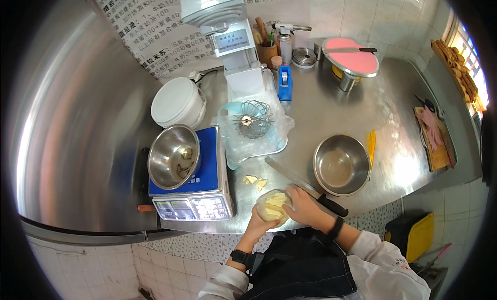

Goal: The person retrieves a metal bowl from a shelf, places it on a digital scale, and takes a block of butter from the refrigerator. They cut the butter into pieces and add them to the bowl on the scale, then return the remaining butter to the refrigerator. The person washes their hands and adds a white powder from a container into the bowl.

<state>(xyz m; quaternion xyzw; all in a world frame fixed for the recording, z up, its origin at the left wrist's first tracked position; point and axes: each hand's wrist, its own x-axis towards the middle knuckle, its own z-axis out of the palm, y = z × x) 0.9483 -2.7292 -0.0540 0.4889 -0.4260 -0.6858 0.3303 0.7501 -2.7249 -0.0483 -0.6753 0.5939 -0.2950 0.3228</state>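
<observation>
My left hand is wrapped around the near left side of a clear plastic bag holding pale yellow pieces that look like butter. My right hand grips the bag's right edge, its thumb by the pieces. Loose pale yellow chunks lie on the steel table just beyond the bag. A long knife with a black handle lies diagonally past my right hand. To its right stands a steel bowl. Another steel bowl, with a little residue inside, rests tilted on a blue-topped digital scale.
Behind are a white stand mixer, a wire whisk attachment on plastic, a white bucket and a blue tape dispenser. A pink-topped turntable carries a knife. A wooden board lies far right; a steel refrigerator stands left.
</observation>
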